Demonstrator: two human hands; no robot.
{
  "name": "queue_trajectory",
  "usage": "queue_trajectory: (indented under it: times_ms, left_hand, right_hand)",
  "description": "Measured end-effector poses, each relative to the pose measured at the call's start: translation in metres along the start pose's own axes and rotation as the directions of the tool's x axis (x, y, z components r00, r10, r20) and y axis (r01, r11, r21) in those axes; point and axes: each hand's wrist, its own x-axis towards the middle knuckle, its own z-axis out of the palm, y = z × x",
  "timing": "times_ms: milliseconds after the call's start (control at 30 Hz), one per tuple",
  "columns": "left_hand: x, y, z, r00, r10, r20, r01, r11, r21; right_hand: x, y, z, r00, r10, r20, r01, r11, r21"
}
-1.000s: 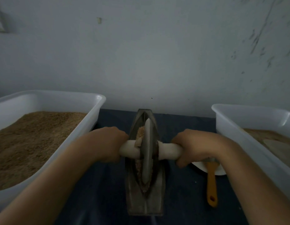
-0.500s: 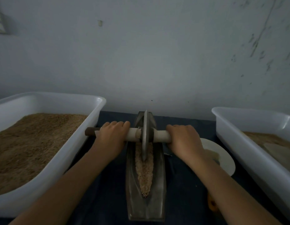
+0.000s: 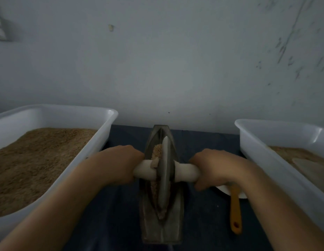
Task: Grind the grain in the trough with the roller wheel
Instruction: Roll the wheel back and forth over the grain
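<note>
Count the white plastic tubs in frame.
2. One tub sits left of the trough, filled with brown grain. The other tub sits right of it, partly cut off by the frame edge. Any beyond the frame would be unseen.

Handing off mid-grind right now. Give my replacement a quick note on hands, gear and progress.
Left hand and right hand each grip one end of the axle.
Roller wheel stands upright in the trough, about mid-length.
Grain in the trough is still coarse, so keep rolling.
White tubs sit either side; an orange-handled tool lies right of the trough.
</note>
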Motion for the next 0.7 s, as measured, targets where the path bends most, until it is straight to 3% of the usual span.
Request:
queue_trajectory:
  times_ms: [133, 233, 333, 400, 500, 700]
  left_hand:
    - [0.022, -0.006, 0.015, 0.980, -0.060, -0.192, 0.063, 0.998, 0.006]
    - [0.037, -0.010, 0.029, 0.895, -0.125, -0.428, 0.139, 0.990, 0.002]
    - [0.044, -0.013, 0.039, 0.846, -0.182, -0.502, 0.182, 0.982, -0.050]
    - [0.045, -0.014, 0.039, 0.840, -0.174, -0.514, 0.155, 0.985, -0.079]
    - [0.041, -0.016, 0.031, 0.868, -0.202, -0.454, 0.133, 0.975, -0.178]
    - [0.028, -0.015, 0.028, 0.923, -0.181, -0.340, 0.202, 0.979, 0.029]
  right_hand:
    - [0.026, 0.006, 0.015, 0.961, 0.061, -0.270, -0.072, 0.997, -0.034]
    - [0.046, 0.011, 0.030, 0.835, 0.097, -0.542, -0.113, 0.994, 0.005]
    - [0.062, 0.013, 0.041, 0.705, 0.095, -0.703, -0.132, 0.991, 0.001]
    - [0.066, 0.015, 0.044, 0.686, 0.097, -0.721, -0.120, 0.993, 0.020]
    - [0.061, 0.019, 0.045, 0.728, 0.072, -0.682, -0.056, 0.997, 0.045]
    - [0.037, 0.012, 0.039, 0.818, -0.051, -0.574, 0.023, 0.998, -0.056]
